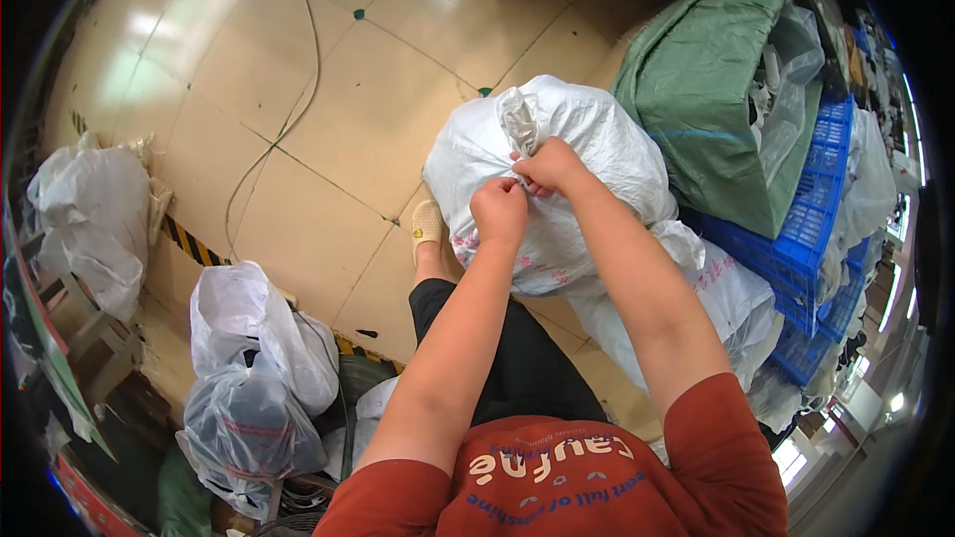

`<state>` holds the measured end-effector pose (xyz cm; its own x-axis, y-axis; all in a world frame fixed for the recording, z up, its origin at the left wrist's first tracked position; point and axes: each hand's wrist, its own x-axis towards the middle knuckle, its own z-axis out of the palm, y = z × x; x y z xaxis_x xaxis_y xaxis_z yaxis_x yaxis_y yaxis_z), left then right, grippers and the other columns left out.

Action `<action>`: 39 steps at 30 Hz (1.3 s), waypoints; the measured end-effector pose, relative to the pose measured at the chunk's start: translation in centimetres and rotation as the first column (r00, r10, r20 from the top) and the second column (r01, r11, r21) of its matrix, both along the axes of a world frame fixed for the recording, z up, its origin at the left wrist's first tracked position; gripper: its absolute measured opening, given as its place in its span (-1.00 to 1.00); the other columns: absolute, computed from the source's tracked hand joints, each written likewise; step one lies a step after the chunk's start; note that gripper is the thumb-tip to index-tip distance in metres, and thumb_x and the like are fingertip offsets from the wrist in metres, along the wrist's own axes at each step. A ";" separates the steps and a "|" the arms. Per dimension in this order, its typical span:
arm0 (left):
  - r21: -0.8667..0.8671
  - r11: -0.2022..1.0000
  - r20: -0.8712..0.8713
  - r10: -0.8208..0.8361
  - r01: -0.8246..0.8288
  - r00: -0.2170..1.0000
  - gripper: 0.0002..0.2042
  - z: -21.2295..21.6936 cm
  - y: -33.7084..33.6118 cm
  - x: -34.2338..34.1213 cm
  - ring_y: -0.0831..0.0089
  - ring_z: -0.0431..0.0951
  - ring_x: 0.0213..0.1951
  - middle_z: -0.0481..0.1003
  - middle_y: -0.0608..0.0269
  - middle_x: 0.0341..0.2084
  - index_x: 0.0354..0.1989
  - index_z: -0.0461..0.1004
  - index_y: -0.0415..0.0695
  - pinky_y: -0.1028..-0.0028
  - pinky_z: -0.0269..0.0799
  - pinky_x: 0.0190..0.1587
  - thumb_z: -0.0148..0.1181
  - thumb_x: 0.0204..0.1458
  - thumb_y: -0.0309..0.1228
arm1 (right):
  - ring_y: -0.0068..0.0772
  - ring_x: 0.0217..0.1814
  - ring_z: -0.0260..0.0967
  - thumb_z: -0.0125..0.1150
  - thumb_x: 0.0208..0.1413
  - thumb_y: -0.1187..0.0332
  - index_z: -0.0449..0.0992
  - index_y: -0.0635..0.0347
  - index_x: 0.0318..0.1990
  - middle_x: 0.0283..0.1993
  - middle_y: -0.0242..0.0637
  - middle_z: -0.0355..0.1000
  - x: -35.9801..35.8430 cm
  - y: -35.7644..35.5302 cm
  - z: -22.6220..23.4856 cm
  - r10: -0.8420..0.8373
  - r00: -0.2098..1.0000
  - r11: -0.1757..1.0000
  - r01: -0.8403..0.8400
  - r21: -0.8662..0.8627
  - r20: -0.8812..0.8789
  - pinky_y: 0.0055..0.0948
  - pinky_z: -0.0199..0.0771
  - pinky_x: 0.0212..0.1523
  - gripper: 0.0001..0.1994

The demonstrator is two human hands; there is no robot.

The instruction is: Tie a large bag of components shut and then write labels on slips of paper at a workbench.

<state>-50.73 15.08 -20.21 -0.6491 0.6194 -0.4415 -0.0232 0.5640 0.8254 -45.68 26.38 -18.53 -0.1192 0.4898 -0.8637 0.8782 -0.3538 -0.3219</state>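
Both your hands are up at the gathered neck of the big white woven sack [567, 179] on the floor: left hand [500, 211] fisted on the fabric, right hand [550, 167] pinching the twisted top beside the blue crates [811, 229]

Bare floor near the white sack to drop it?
Free: tiled floor left of the white sack both hands grip, crossed only by a thin cable. Crowded: green sack and blue crates right, clear bags lower left.
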 end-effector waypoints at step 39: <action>-0.098 0.993 0.651 0.019 0.059 0.758 -0.76 -0.2 2.3 -2.6 0.61 0.37 -0.60 0.41 0.31 -0.56 -0.29 0.28 -0.22 0.62 0.27 -0.59 0.14 -0.17 -0.61 | -0.65 -0.63 0.29 0.23 -0.20 0.45 0.49 0.20 -0.19 -0.57 -0.42 0.39 1.7 -0.2 0.3 -0.445 0.869 0.888 0.396 -0.234 -0.218 -0.68 0.21 -0.66 -0.69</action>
<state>-53.37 17.38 -20.44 -0.1693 0.5532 -0.8156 -0.5200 0.6529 0.5508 -43.99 26.19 -18.18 -0.1670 0.3871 -0.9068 0.5268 -0.7424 -0.4140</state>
